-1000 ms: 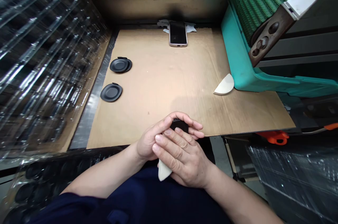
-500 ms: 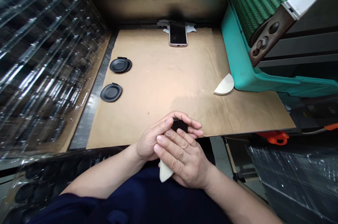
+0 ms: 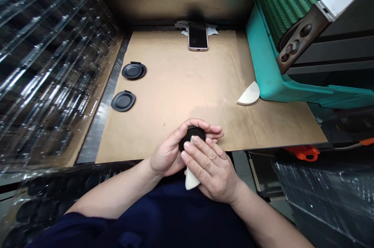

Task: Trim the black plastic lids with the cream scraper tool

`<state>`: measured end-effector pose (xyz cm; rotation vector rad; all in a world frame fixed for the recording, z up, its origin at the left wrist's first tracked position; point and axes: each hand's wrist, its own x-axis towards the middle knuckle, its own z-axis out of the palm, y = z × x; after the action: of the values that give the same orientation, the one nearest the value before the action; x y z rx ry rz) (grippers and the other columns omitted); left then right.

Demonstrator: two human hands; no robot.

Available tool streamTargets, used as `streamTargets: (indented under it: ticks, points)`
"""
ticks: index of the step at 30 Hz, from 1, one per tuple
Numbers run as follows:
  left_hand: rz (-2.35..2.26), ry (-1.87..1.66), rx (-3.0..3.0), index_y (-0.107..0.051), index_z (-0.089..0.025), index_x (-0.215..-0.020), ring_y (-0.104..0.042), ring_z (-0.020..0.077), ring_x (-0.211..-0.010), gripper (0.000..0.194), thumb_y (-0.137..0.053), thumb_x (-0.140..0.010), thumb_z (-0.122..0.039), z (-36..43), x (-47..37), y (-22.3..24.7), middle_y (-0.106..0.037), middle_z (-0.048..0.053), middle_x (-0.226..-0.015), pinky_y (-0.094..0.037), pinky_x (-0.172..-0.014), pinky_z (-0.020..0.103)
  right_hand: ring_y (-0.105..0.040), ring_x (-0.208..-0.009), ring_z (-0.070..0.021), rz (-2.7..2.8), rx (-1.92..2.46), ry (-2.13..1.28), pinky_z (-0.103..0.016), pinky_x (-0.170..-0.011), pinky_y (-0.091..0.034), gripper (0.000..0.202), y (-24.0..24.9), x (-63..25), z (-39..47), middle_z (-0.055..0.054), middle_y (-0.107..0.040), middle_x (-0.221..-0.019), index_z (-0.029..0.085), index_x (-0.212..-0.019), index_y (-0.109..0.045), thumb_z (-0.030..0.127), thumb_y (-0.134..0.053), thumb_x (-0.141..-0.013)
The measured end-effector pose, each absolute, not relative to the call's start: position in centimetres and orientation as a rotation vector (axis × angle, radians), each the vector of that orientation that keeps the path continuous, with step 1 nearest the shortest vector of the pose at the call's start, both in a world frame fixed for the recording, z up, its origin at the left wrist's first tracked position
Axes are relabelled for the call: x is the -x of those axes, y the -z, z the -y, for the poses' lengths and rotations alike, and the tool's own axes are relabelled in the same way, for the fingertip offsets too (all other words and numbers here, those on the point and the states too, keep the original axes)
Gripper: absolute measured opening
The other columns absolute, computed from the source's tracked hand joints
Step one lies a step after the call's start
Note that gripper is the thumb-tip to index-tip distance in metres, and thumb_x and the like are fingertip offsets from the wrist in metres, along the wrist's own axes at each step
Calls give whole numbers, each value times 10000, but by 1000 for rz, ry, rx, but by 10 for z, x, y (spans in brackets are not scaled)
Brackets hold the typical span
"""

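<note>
My left hand [image 3: 172,150] is cupped around a round black part [image 3: 189,134], its fingers curled along the far rim. In my right hand [image 3: 212,170] is a white wedge-shaped pad [image 3: 192,180], pressed flat against the black part. The fingers of that hand cover most of the pad, and its pointed end sticks out toward my body. Both hands are close together just over the near edge of the cardboard sheet [image 3: 187,96]. Much of the black part is hidden under my right fingers.
Black oval pieces with small tabs [image 3: 123,101] lie at the left of the cardboard. A half-round white pad [image 3: 248,94] rests beside the teal conveyor frame [image 3: 269,57]. A phone [image 3: 198,37] lies at the back. Clear plastic trays [image 3: 58,65] are stacked at left.
My right hand and the white pad have slid slightly right and away from my body across the black part. More of the black part shows now. My left hand keeps its hold.
</note>
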<state>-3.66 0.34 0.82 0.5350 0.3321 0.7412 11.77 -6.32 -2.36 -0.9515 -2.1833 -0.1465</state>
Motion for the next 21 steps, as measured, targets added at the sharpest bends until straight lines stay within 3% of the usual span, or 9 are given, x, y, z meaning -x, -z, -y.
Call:
streamTargets:
  ticks: [7,13,21]
  points:
    - [-317,-733,-495,-640,-124,-1237,-510,346,-1397,433,-348,-1057,-388,-5,35,-11,-612,197,-1399,-280,-1228,538,-414,-1475,-279,2194,1006,144,-471,-1236,-372,494,21,-123,68,-113,-535,-1505,74,-1389,-569,92,-461,-907]
    - [-318,-731,-494,-627,-111,-1282,-492,360,-1410,462,-347,-1058,-403,-5,35,-11,-568,206,-1454,-274,-1229,558,-454,-1449,-283,2246,891,60,-456,-1203,-424,455,17,-124,70,-111,-591,-1454,73,-1357,-601,95,-467,-923]
    - [-298,-712,-480,-596,-92,-1340,-466,354,-1433,491,-334,-1061,-398,-6,35,-9,-557,216,-1468,-226,-1253,552,-436,-1458,-316,2226,956,44,-496,-1207,-410,514,16,-126,68,-142,-562,-1478,43,-1388,-568,67,-486,-881]
